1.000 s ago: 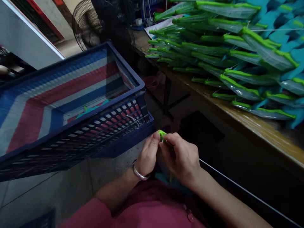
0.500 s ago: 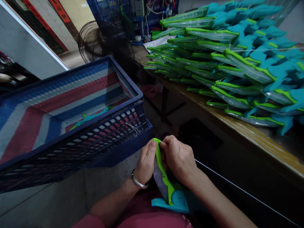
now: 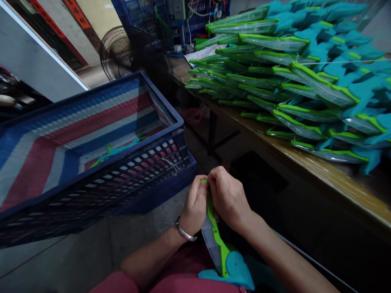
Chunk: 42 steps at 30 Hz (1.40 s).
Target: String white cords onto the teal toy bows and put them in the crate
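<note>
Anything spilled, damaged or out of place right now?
No spill or clear damage shows. One small oddity: a white string on the lined crate, near its corner, has loose ends sticking out.

Dim, cool light fills the frame, brightest on the pale wall (image 3: 105,17) at the upper left. Shadow blackens the space under the table (image 3: 351,179) at lower right. Glints streak the clear-sided pieces (image 3: 330,154) at upper right; the bracelet (image 3: 187,233) shines at lower centre. Fine detail looks slightly soft.

A silver bangle (image 3: 185,233) circles the left wrist (image 3: 187,226); the top (image 3: 180,286), dimly lit, looks raspberry pink.
</note>
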Tool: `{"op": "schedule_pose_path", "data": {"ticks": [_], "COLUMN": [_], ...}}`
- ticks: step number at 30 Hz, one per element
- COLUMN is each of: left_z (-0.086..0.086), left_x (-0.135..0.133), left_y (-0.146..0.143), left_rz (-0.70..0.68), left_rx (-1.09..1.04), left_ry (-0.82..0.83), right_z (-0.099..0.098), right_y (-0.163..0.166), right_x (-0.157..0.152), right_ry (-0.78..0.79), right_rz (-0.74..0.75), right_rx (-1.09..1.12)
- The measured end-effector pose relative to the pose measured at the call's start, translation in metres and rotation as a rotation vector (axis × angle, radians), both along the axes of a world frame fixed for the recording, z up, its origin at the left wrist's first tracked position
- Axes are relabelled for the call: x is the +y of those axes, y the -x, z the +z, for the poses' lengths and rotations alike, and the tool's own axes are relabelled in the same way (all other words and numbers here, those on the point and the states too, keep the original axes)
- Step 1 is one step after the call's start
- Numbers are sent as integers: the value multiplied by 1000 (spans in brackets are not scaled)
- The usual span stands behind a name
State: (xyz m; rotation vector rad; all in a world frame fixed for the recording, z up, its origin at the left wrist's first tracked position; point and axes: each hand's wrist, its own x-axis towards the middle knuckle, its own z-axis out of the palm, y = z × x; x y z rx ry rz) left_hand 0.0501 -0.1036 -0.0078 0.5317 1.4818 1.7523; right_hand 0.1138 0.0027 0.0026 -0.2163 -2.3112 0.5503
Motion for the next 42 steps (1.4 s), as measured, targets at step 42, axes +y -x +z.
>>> {"op": "schedule_pose_path", "data": {"ticks": [42], "left_z": [1], "left_x": [10], "left_y": [6], "left_rz": [-53], "left_rx": [-179], "left_ry": [-161], "right_z": [23], "right_y": [-44], "right_x": [10], "right_ry": [717], "right_rz": [359], "right_rx": [16]}}
